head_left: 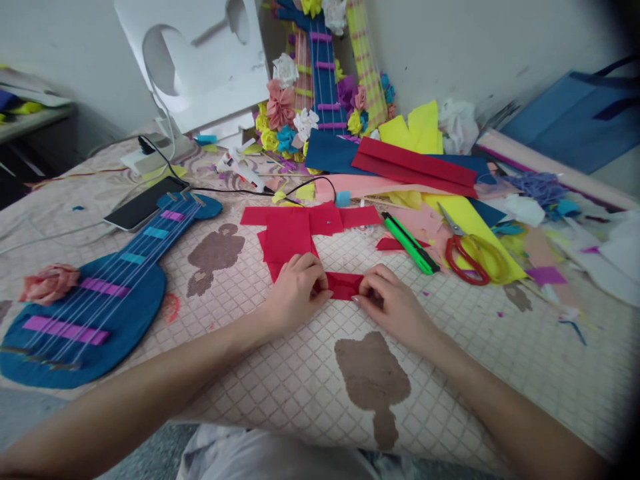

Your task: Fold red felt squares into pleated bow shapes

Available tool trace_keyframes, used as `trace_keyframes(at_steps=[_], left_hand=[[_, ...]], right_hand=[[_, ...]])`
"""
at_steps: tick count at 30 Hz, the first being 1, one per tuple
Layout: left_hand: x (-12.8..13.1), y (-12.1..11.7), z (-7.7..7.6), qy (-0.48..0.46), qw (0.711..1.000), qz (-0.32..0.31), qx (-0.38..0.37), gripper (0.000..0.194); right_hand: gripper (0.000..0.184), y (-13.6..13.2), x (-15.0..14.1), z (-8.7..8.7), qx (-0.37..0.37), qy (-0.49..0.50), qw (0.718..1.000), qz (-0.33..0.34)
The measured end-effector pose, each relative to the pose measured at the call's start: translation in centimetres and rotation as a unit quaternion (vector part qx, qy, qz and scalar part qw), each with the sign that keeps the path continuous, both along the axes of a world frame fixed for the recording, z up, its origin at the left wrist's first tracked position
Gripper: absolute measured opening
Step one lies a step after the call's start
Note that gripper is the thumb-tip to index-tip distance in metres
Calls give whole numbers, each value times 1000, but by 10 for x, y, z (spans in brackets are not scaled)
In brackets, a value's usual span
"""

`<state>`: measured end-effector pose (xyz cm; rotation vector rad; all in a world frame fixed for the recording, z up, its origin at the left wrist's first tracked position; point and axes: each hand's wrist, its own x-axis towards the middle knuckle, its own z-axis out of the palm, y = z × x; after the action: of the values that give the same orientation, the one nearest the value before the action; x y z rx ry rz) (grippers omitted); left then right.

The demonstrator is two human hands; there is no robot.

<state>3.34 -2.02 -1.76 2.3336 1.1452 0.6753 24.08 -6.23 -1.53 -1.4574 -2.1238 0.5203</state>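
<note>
Between my two hands a small folded strip of red paper (344, 285) lies low over the patterned tablecloth. My left hand (299, 288) pinches its left end, fingers curled. At the right end, my right hand (391, 297) grips it between thumb and bent fingers. Just beyond my left hand lie several red paper pieces (287, 237), partly overlapping, and one edge runs under that hand. A green box cutter (411, 244) rests beyond my right hand, beside a thin red scrap (395, 244).
Scissors (467, 250) with red and yellow handles lie at right among paper scraps. A blue paper guitar (95, 300) occupies the left, near a phone (145, 203). A glue gun (243, 172) with its cord, a power strip (157, 150) and decorated guitars (325, 73) stand at the back.
</note>
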Motion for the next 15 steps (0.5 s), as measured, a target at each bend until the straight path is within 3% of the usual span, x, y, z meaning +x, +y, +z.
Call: trace_keyframes(at_steps=[10, 15], left_hand=[[-1, -1, 1, -53, 998, -1, -40, 15], [-9, 4, 1, -125, 992, 0, -28, 19]], right_hand=[[21, 1, 7, -5, 30, 45, 999, -8], [30, 0, 9, -2, 38, 43, 998, 37]])
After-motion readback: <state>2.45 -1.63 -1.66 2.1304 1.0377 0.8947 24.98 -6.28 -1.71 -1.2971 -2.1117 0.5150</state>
